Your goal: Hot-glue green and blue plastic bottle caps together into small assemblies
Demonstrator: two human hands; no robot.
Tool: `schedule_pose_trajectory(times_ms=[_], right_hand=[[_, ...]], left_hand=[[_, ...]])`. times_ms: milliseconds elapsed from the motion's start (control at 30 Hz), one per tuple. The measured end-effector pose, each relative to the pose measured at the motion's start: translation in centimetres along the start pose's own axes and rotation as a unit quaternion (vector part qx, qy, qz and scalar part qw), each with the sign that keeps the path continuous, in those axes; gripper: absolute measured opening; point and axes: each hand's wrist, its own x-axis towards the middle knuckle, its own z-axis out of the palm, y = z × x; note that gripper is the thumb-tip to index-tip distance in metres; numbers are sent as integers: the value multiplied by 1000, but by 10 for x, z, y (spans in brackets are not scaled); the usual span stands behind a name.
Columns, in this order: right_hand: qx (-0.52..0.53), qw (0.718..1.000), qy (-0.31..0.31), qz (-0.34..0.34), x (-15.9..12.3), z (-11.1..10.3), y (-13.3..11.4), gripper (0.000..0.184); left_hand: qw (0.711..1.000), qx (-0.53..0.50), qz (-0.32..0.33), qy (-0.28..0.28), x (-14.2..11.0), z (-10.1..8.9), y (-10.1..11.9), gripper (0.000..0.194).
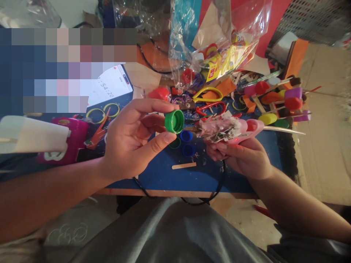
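Note:
My left hand pinches a green bottle cap between thumb and fingers, its hollow side facing right. In my right hand is a pink hot glue gun, its barrel crusted with glue and scraps, nozzle pointing left toward the cap. A clear glue stick sticks out of the gun's back end. The nozzle tip is close to the cap; whether they touch I cannot tell. Below them on the blue table lie two blue caps and another green cap, partly hidden by my left thumb.
A wooden craft stick lies near the table's front edge. Yellow-handled scissors and red-handled scissors lie behind the gun. Stick-and-cap pieces crowd the right. A phone shows a timer. The black cord loops over the edge.

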Motion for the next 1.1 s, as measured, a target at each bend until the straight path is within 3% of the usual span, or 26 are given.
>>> schedule_pose_trajectory(times_ms=[1100], right_hand=[[-1, 999, 47, 10, 0, 1, -2, 50]], left_hand=[[1000, -10, -11, -9, 0, -1, 4, 40]])
